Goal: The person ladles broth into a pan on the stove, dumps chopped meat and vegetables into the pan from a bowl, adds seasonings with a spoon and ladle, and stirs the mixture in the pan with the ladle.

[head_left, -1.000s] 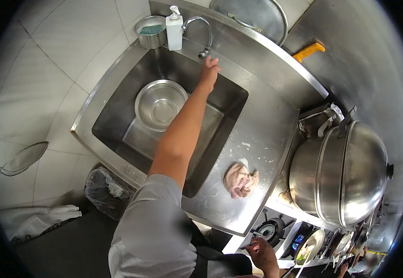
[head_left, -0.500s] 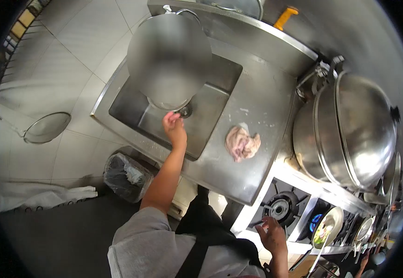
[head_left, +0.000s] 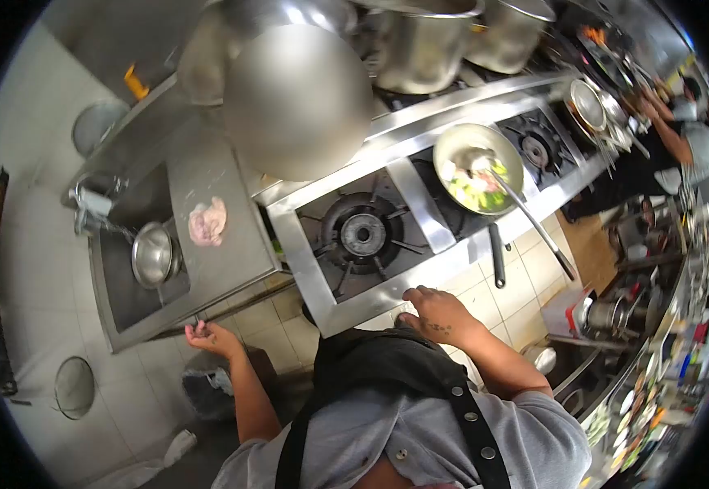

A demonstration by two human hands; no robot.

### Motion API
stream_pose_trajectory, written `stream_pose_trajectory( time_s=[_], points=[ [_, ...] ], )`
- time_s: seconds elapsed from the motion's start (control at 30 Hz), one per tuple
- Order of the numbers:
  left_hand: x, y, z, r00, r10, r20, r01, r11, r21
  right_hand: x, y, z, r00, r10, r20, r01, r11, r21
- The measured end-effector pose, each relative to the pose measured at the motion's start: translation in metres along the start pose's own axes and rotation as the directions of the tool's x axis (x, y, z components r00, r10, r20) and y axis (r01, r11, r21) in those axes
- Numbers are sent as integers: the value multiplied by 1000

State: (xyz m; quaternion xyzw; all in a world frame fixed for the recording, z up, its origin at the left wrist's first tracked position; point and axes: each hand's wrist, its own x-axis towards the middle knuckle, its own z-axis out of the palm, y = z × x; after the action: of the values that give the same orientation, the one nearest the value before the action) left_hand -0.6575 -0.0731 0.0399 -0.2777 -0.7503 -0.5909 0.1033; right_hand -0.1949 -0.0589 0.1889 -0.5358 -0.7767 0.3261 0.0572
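Observation:
My left hand (head_left: 213, 337) is beside the front edge of the sink counter, fingers loosely curled and apart, holding nothing. In front of the stove's edge my right hand (head_left: 442, 316) hangs open and empty, with thumb and fingers apart. Nearest to it is the black handle (head_left: 497, 259) of a frying pan (head_left: 446, 145) on the stove. Chopped green and pale food (head_left: 478, 192) lies in the pan, and a long-handled ladle (head_left: 540, 226) rests in it. A pale pink piece of raw meat (head_left: 207, 222) lies on the steel drainboard (head_left: 232, 253).
Water runs from the tap (head_left: 92, 204) toward a metal bowl (head_left: 152, 254) in the sink (head_left: 114, 281). Large steel pots (head_left: 424, 49) line the back. An unlit burner (head_left: 362, 234) lies left of the pan. Another person (head_left: 689, 147) works far right. A round blur hides the upper middle.
My view has swung right from the sink to the stove. My left hand has left the sink basin and is outside the counter edge. The metal bowl now shows in the sink.

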Motion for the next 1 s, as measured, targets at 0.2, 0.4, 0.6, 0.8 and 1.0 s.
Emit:
stream_pose_trajectory(
  time_s=[0.2,0.4,0.6,0.8,1.0],
  points=[
    [-82,68,31,935,174,310,-102,967,-234,-107,70,-6,976,187,-111,-171,976,135],
    [-158,85,40,628,221,747,160,902,-401,-165,97,-2,938,300,-174,-277,950,143],
    [-197,36,22,186,42,982,151,986,-71,-180,94,7,891,386,-240,-349,919,183],
    [-204,35,32,-194,91,977,-9,995,-95,-178,104,0,795,518,-315,-438,850,294],
    [-212,91,51,-232,111,966,-20,993,-119,-142,170,-21,572,463,-677,-305,886,349]
  ],
)
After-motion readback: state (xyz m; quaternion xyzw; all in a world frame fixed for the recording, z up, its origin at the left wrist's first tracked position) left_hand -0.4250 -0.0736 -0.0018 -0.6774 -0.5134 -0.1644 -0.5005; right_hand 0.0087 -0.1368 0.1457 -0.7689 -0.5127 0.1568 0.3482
